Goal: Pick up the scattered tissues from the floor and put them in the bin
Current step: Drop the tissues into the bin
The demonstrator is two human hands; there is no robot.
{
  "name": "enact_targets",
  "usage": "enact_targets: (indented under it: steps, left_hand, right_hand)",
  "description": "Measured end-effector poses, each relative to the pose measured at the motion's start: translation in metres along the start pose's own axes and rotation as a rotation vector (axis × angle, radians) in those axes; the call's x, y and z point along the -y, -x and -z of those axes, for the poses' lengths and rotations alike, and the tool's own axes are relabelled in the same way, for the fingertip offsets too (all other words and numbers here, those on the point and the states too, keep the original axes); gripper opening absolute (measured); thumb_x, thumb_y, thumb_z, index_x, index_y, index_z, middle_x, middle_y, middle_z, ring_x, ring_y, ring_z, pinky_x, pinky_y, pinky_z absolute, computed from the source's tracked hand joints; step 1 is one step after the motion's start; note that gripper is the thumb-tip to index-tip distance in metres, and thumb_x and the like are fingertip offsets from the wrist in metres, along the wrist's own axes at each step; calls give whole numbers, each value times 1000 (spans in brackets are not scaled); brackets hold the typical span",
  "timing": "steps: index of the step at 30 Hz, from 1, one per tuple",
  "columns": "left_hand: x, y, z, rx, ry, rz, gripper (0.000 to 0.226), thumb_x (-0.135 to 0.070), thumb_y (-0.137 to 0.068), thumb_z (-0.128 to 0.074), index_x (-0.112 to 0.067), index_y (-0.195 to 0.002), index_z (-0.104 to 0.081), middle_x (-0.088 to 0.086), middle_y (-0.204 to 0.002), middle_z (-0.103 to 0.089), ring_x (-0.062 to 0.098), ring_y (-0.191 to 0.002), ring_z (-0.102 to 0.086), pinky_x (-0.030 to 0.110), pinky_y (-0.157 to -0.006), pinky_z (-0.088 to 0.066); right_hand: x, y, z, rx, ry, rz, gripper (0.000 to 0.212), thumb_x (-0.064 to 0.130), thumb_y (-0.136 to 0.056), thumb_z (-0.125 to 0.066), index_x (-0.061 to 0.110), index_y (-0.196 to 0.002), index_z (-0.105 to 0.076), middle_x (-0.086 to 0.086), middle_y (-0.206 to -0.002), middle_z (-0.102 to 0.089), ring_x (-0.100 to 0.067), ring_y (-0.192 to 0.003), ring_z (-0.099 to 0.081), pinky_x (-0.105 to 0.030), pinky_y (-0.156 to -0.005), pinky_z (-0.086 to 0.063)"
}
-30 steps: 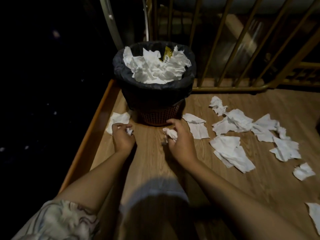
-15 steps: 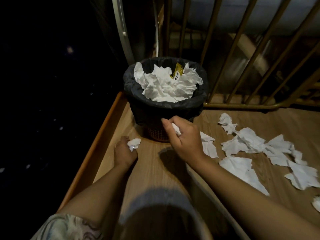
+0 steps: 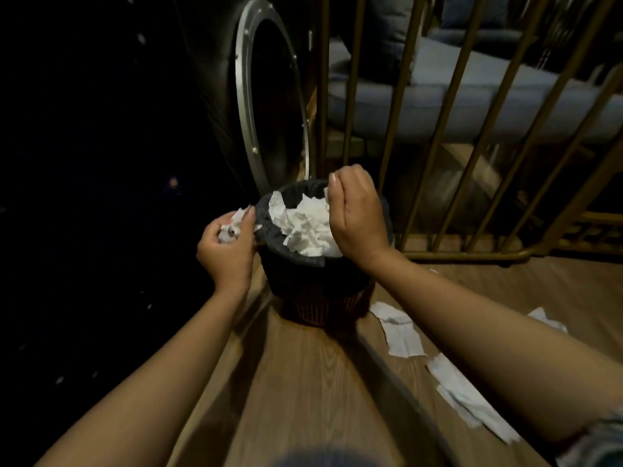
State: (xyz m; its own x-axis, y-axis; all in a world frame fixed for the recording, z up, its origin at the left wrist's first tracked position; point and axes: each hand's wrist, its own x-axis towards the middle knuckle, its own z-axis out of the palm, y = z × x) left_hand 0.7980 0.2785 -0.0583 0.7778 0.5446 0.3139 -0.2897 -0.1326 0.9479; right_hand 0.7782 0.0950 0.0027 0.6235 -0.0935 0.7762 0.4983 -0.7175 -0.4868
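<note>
White crumpled tissue (image 3: 232, 227) is gripped in the left hand (image 3: 227, 246), just outside the left rim of the bin (image 3: 290, 267). The opening, heaped with tissues (image 3: 308, 227), lies to that hand's right. The right hand (image 3: 354, 210) hangs directly over the opening, fingers curled, apparently pinching a scrap (image 3: 326, 195); it is nearer to release. More tissues (image 3: 403, 333) lie on the wooden floor (image 3: 303, 382) to the right.
</note>
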Motion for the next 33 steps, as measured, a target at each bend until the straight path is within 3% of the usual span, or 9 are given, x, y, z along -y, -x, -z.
enact_targets:
  steps: [6,9,11,13,16,19,22,28,33]
  left_hand:
    - [-73,-10,-37,37,96,-227,20,-24,-86,-70,-13,-78,-56,-7,-69,-57,-2,-59,-53,17,-56,-46]
    - [-82,-8,-56,65,124,-295,15,-25,-87,-68,-15,-89,-56,-4,-82,-60,5,-71,-60,22,-63,-51]
    - [-78,-5,-66,97,64,-304,16,-32,-85,-69,-21,-93,-62,0,-93,-63,11,-81,-63,32,-72,-56]
    - [-68,-1,-74,136,-47,-314,24,-36,-82,-73,-20,-97,-65,3,-101,-59,11,-87,-59,36,-81,-55]
    - [-45,7,-80,272,-271,-306,52,-53,-76,-74,-17,-110,-61,7,-117,-51,21,-109,-52,40,-96,-47]
    - [-24,11,-85,625,-724,-153,85,-85,-74,-44,-22,-131,-50,9,-144,-40,31,-138,-31,51,-116,-22]
    - [-11,11,-96,888,-924,-84,76,-74,-88,-18,-28,-145,-41,12,-159,-23,33,-149,-11,57,-117,5]
    - [-36,-1,-103,573,-126,13,41,-10,-96,-43,-10,-136,-46,14,-133,-53,24,-121,-51,30,-100,-39]
    - [-81,-11,-103,380,-57,-207,43,10,-82,-41,-12,-115,-59,11,-117,-59,23,-105,-56,35,-87,-49]
  right_hand:
    - [-6,-23,-5,-29,132,-11,27,28,-99,-33,10,-90,-51,-1,-90,-46,-19,-86,-44,-38,-74,-43]
    - [-17,-23,-3,264,219,-121,32,39,-100,-36,13,-102,-53,-2,-105,-49,-23,-109,-46,-43,-94,-40]
    - [-26,-16,0,657,294,-306,48,50,-100,-28,17,-128,-49,-8,-142,-43,-28,-143,-19,-51,-117,-9]
    - [-33,-6,5,833,272,-397,50,48,-102,-23,24,-143,-37,-5,-159,-23,-24,-149,6,-53,-115,16]
    - [-39,6,20,686,213,-388,40,26,-102,-34,25,-141,-38,-4,-157,-27,-20,-149,-2,-50,-118,10]
    - [-42,13,41,524,188,-405,43,12,-94,-43,21,-136,-46,-8,-151,-37,-23,-145,-20,-46,-120,-11]
    - [-44,21,67,555,212,-416,48,13,-86,-48,23,-133,-47,-9,-146,-40,-26,-141,-27,-43,-115,-27]
    - [-46,31,113,663,305,-403,49,7,-83,-48,22,-129,-51,-5,-143,-44,-27,-146,-12,-46,-118,-20]
    - [-44,27,140,648,370,-389,48,7,-82,-49,21,-127,-54,-1,-142,-46,-24,-146,-13,-45,-119,-19]
